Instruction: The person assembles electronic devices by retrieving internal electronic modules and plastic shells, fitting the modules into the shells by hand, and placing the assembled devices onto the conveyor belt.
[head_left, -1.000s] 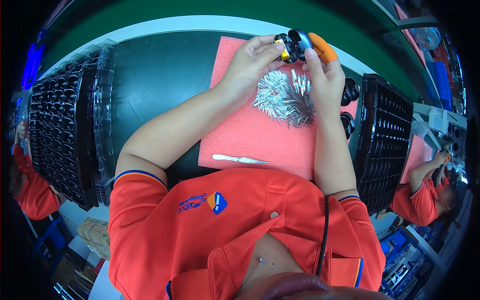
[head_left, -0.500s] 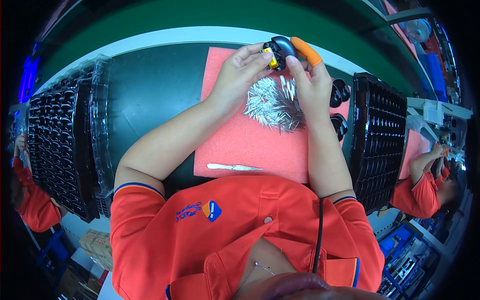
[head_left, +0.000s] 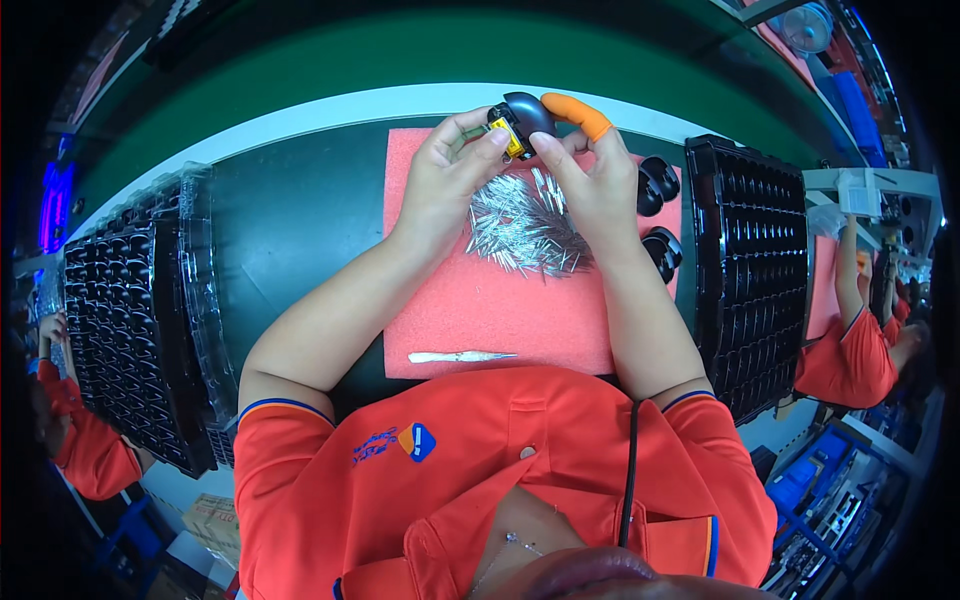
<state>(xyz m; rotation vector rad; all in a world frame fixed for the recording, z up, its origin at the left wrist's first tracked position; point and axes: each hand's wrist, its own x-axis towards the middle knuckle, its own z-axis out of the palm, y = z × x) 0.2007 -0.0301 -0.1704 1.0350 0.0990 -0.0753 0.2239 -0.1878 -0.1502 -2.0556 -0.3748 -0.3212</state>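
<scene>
Both my hands hold a glossy black rounded housing (head_left: 527, 112) with a yellow-labelled part (head_left: 508, 140) on its left side, above the far edge of a pink foam mat (head_left: 480, 310). My left hand (head_left: 440, 190) pinches the yellow side between thumb and fingers. My right hand (head_left: 600, 190) grips the rounded side, an orange finger cot (head_left: 578, 115) on its index finger. Below the hands lies a loose heap of thin silvery pins (head_left: 520, 230). Two similar black housings (head_left: 655, 183) rest right of my right hand. A pale-handled pointed tool (head_left: 460, 356) lies on the mat's near part.
A stack of black moulded trays (head_left: 130, 330) stands at the left, with clear plastic trays (head_left: 205, 290) along its inner side. Another black tray stack (head_left: 755, 280) stands at the right. Co-workers in red shirts appear at the far left (head_left: 90, 440) and far right (head_left: 850, 360).
The whole view has shifted slightly, so the mat and hands sit lower and further left. My grip on the housing looks much the same. The right-hand co-worker's arm is now raised.
</scene>
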